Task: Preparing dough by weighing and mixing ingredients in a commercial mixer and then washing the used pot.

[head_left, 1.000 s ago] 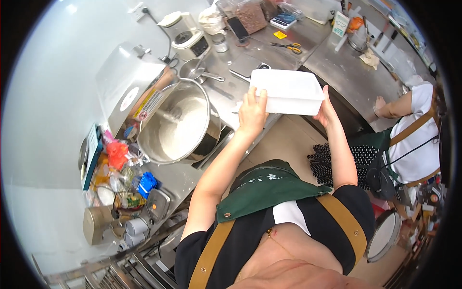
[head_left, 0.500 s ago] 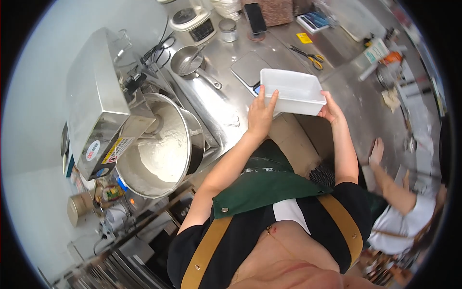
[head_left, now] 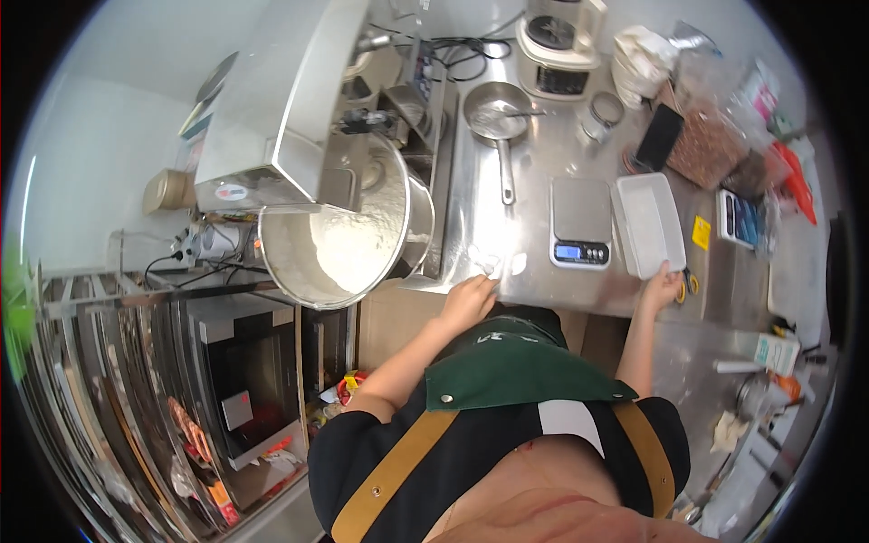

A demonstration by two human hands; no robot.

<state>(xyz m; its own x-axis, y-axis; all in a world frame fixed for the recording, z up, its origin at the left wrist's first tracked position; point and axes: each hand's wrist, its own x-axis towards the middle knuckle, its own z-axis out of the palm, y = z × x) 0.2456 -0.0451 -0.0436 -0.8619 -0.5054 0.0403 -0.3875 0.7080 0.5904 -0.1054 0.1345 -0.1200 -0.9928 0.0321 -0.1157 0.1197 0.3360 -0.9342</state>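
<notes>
Your right hand (head_left: pixel 663 288) sits at the near edge of the stainless steel bench (head_left: pixel 534 271), its fingers curled round the near short end of the white rectangular plastic tub (head_left: pixel 646 223). The tub lies flat on the bench, its long side running away from you, just beside the right edge of the small grey digital kitchen scale (head_left: pixel 580 222); whether the two touch is hard to tell. A pair of yellow-handled scissors (head_left: pixel 690 283) lies close beside your right hand at the same near edge.

Your left hand (head_left: pixel 468 300) rests on the near edge of the bench, left of the scale. Its fingers are loosely bent rather than spread, and the fingertips lie against a small crumpled piece of clear plastic wrap (head_left: pixel 493 262). You cannot tell from this view whether they pinch it or only touch it.

Further in, towards the far edge of the bench, a small steel saucepan with a long handle (head_left: pixel 496 116) stands with the handle pointing towards you, and a white countertop appliance (head_left: pixel 561 45) stands behind it. Off the left end of the bench, the large steel mixing bowl (head_left: pixel 339 244) with white dough or flour inside sits under the head of the big floor mixer (head_left: pixel 272 109).
</notes>
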